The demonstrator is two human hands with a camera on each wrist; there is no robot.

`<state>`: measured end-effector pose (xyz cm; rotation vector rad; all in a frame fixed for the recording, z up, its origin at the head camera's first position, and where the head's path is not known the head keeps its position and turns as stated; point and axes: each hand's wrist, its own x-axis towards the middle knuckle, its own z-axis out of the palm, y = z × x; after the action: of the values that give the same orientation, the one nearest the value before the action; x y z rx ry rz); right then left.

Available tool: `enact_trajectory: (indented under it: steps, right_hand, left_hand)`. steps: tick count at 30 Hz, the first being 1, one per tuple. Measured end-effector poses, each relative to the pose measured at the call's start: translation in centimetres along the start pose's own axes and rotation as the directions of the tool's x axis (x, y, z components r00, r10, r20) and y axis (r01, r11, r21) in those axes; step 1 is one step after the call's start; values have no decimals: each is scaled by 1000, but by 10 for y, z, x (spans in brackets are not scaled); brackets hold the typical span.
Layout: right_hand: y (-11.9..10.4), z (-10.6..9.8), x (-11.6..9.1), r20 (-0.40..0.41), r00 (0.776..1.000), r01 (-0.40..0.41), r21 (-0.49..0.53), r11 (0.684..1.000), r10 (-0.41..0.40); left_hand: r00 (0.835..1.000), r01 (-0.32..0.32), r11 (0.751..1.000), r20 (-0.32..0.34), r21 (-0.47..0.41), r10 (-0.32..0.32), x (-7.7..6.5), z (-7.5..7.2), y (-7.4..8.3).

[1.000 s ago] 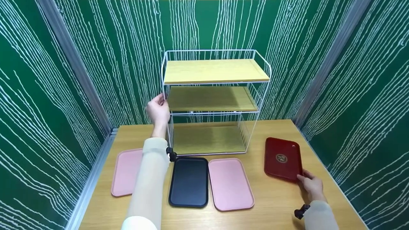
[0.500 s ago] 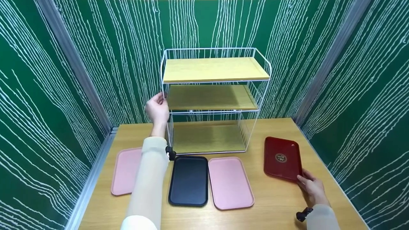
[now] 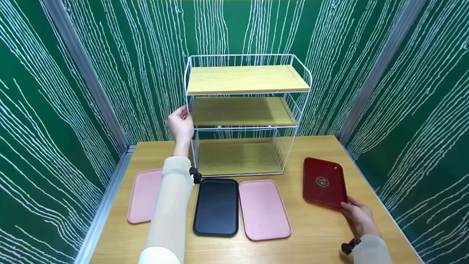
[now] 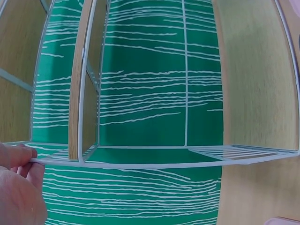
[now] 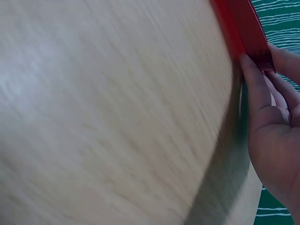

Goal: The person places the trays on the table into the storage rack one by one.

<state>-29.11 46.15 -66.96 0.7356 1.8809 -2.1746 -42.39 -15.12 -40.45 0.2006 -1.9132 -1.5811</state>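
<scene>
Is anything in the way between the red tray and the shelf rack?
Nothing visible lies on the table between the red tray, held by the right hand, and the shelf rack. But the rack's wire side faces the tray, so sliding straight across might bump it; the front looks open.

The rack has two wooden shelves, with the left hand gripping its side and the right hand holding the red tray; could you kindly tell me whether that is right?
Not quite: the rack has three wooden shelves, not two, as the head view shows. The rest stands: the left hand grips its side, and the right hand holds the red tray.
</scene>
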Motion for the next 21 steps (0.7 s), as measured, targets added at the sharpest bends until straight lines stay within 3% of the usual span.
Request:
enact_trajectory:
  steps: [10, 18, 21]
  right_hand:
    - [3, 4, 0, 23, 1000, -6, -1, 1000, 6]
    - [2, 6, -2, 19, 999, -50, 176, 983, 47]
    - [0, 7, -4, 22, 999, -30, 186, 982, 26]
  left_hand:
    - [999, 21, 1000, 34, 6, -21, 2, -4, 0]
    - [999, 12, 1000, 38, 28, -13, 1, -4, 1]
    - [999, 7, 1000, 36, 25, -7, 2, -4, 0]
